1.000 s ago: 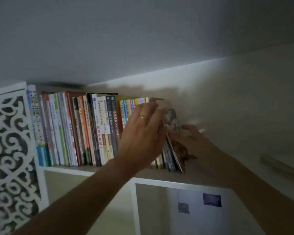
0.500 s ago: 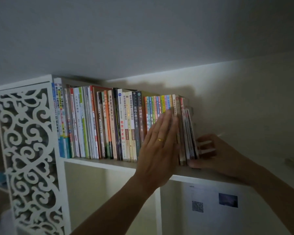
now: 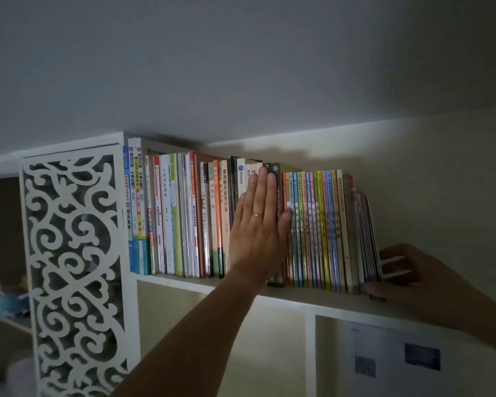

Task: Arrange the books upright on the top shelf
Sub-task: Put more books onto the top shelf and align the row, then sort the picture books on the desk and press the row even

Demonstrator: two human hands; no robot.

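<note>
On top shelf [image 3: 295, 295]: upright books [image 3: 312, 230].

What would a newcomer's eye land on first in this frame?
The long row of upright books on the white top shelf, just under the ceiling. The left hand lies flat against the spines mid-row, while the right hand braces the thin books at the row's right end. A white carved lattice panel stands at the left.
</note>
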